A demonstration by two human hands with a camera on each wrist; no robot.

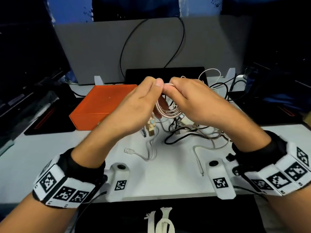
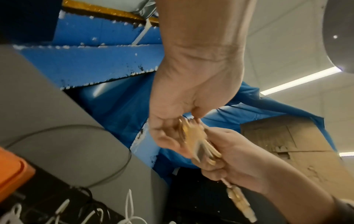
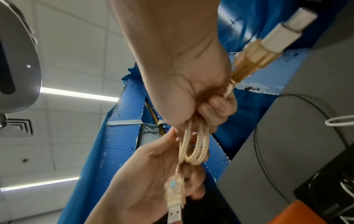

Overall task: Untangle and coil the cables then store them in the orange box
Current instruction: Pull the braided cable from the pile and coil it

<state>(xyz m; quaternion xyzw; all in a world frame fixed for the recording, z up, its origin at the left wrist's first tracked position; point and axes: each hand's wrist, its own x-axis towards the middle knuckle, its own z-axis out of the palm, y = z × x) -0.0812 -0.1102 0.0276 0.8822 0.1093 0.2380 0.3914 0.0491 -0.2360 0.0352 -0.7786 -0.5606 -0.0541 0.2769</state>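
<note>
Head view gives me two hands raised together over the white table (image 1: 168, 179), both on one rose-gold braided cable (image 1: 165, 111) wound into several loops. My left hand (image 1: 134, 105) pinches the top of the coil between thumb and forefinger; my right hand (image 1: 193, 100) has its fingers curled round the loops. Right wrist view shows two connectors on this cable: a USB plug (image 3: 174, 213) hanging below, a silver-tipped one (image 3: 283, 34) sticking out past my right hand. One orange box (image 1: 101, 106) sits on the left, beside my left hand. A tangle of black, white and grey cables (image 1: 193, 132) lies on the table under my hands; I can't count them.
</note>
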